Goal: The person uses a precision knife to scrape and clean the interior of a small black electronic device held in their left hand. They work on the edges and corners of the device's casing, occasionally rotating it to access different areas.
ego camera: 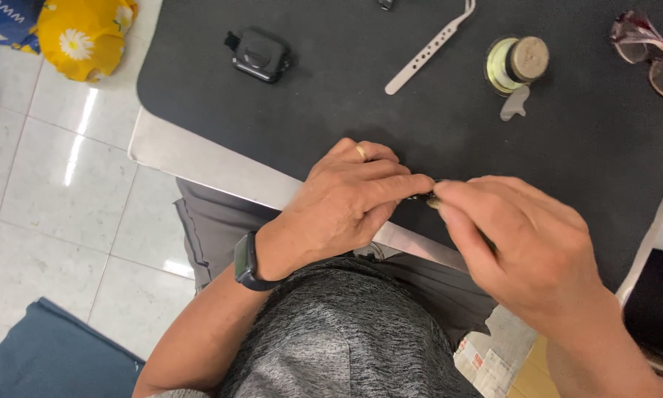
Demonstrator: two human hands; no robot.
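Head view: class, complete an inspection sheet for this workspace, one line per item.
Surface: black mat on a pale table.
Job's things: small dark part pinched between both hands' fingertips; too small to identify.
Clutter: white perforated strap, black watch case, yellow-green spool, glasses.
Grippers: left hand, with ring and wristwatch, and right hand both closed on the part.
Cables: nothing seen.
Surroundings: white tiled floor, yellow flowered cloth, blue cloth.
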